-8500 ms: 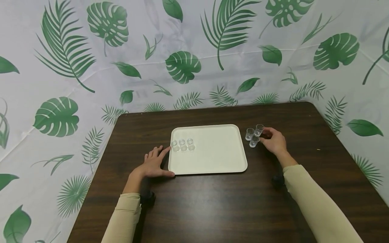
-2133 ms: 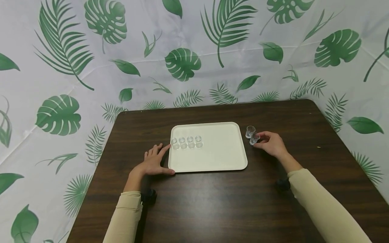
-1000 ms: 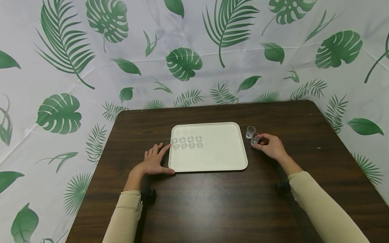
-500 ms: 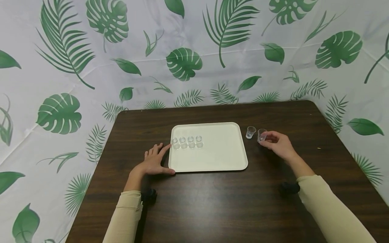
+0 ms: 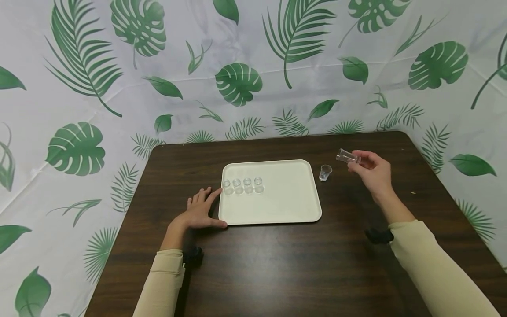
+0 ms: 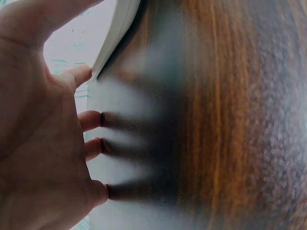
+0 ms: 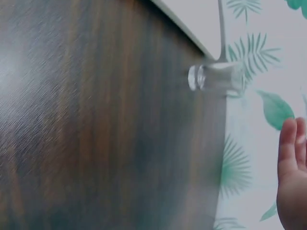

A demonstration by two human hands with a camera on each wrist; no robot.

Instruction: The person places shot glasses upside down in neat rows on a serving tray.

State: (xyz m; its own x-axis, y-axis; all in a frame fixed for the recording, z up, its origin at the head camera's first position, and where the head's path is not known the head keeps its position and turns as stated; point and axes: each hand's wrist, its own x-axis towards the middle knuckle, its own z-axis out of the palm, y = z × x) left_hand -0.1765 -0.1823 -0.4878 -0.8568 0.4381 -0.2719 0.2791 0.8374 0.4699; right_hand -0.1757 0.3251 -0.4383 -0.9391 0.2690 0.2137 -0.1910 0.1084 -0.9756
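Note:
In the head view my right hand (image 5: 374,174) pinches a clear shot glass (image 5: 347,156) between thumb and fingers, tipped onto its side above the table. A second shot glass (image 5: 325,173) stands upright on the table, just off the right edge of the white tray (image 5: 285,207); the right wrist view shows that standing glass (image 7: 216,77) near the tray corner. Several shot glasses (image 5: 247,185) form a row on the tray's left half, narrow ends up. My left hand (image 5: 200,215) lies spread at the tray's left edge, forefinger and thumb at the rim (image 6: 117,38).
The dark wood-grain table (image 5: 273,273) reaches back to a white cloth backdrop (image 5: 190,97) printed with green leaves. Both forearms wear pale sleeves, with a dark band (image 5: 379,235) at the right wrist.
The right hand has lifted its glass up and away from the standing one and tipped it sideways. Since the oldest frame, another glass has joined the tray row. The left hand has stayed put.

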